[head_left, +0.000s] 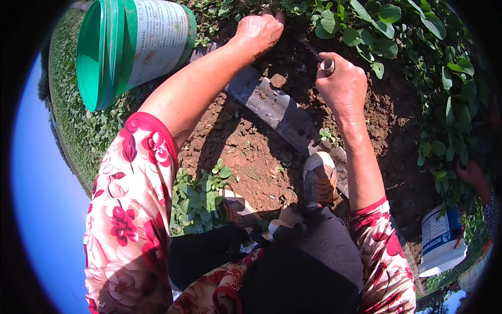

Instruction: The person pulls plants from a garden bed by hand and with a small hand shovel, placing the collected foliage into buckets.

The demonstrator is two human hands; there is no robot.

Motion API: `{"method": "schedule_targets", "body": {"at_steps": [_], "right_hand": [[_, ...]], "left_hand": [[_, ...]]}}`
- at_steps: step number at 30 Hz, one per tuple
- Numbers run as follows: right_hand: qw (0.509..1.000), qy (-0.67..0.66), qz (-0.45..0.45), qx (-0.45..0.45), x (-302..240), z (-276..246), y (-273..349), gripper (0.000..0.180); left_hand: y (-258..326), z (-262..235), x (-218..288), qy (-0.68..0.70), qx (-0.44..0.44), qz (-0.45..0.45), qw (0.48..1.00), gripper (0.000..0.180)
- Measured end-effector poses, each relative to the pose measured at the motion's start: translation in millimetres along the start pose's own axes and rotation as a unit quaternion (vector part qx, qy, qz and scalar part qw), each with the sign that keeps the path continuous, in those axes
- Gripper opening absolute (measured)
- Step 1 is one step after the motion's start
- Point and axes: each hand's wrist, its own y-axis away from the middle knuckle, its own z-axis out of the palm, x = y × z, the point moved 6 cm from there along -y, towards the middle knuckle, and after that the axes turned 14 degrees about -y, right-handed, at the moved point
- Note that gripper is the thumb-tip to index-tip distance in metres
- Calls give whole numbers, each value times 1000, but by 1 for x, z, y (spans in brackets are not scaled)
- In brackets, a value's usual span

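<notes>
My right hand (342,86) is wrapped round a hand tool whose round handle end (327,65) pokes out by the thumb. A thin metal shank (308,47) runs from the fist toward the soil; its working end is hard to make out. To the left and farther away, my left hand (259,34) reaches down at the edge of low green plants (222,15). Its fingers are closed and point into the leaves and dark soil, and whatever they hold is hidden. Broad-leaved plants (384,29) grow just beyond my right hand.
A green bucket (88,57) with a white label lies tipped at the far left. Grey plastic sheeting (272,104) crosses the brown soil (256,167) by my shoe (319,178). At the right are a white-and-blue bucket (439,246) and another person's arm (473,175).
</notes>
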Motion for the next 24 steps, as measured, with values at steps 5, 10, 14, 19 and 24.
{"method": "schedule_targets", "body": {"at_steps": [5,10,14,19,24], "right_hand": [[964,88,-249,-35,1,3,16,23],[986,21,-155,58,-9,-38,26,29],[994,-9,-84,66,-8,-67,29,20],[997,73,5,-6,2,-82,39,27],[1000,16,3,26,4,-72,32,26]], "left_hand": [[6,-1,-17,1,49,-11,999,17],[39,-22,-7,47,105,29,993,18],[37,-37,19,44,135,66,988,14],[11,-43,45,16,149,132,980,17],[-24,-26,38,40,22,76,996,9]]}}
